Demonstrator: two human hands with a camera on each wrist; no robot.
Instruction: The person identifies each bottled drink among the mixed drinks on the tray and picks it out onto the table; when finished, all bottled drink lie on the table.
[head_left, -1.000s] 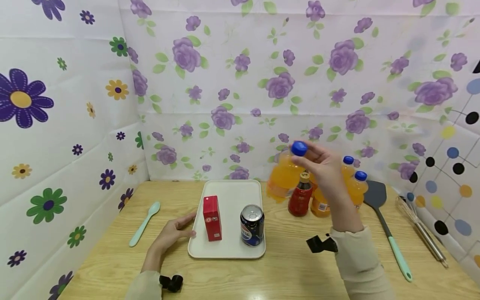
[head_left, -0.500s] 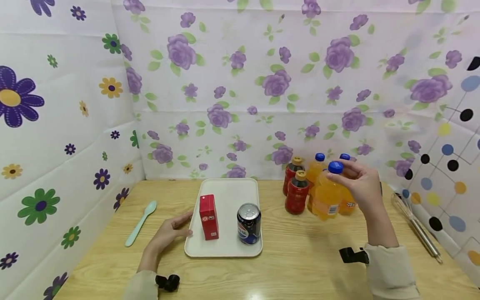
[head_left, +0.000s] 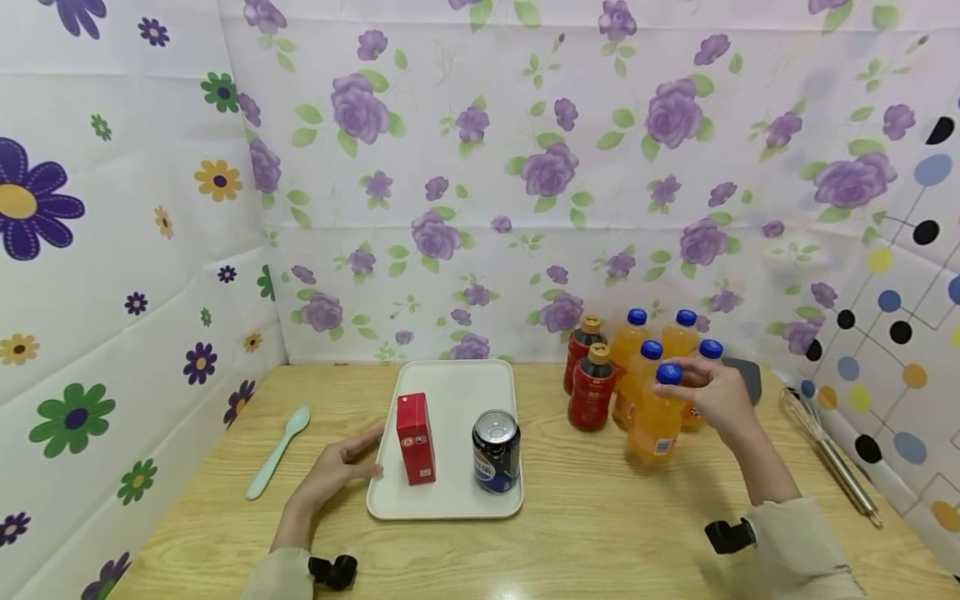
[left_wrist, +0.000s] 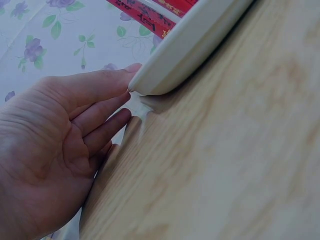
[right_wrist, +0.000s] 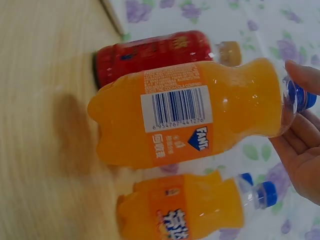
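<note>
My right hand (head_left: 718, 402) pinches an orange Fanta bottle (head_left: 654, 427) at its blue cap. The bottle stands nearly upright, its base close over the table, with its barcode label facing the camera in the right wrist view. Behind it are several more orange soda bottles (head_left: 630, 343), partly hidden. Two red-labelled dark drink bottles (head_left: 591, 402) with gold caps stand just to their left. My left hand (head_left: 335, 468) touches the left rim of a white tray (head_left: 459, 387) with its fingertips. On the tray stand a red drink carton (head_left: 416, 440) and a dark blue Pepsi can (head_left: 497, 454).
A mint-green spoon (head_left: 277, 454) lies left of the tray. At the right are a whisk (head_left: 836, 458) and a spatula with a dark grey blade (head_left: 748, 377), mostly hidden behind my right hand. Patterned cloth walls (head_left: 465, 167) border the wooden table (head_left: 577, 533).
The held Fanta bottle moved right from beside the red bottles, then came down and nearer, in front of the other orange bottles. My left hand stayed at the tray rim.
</note>
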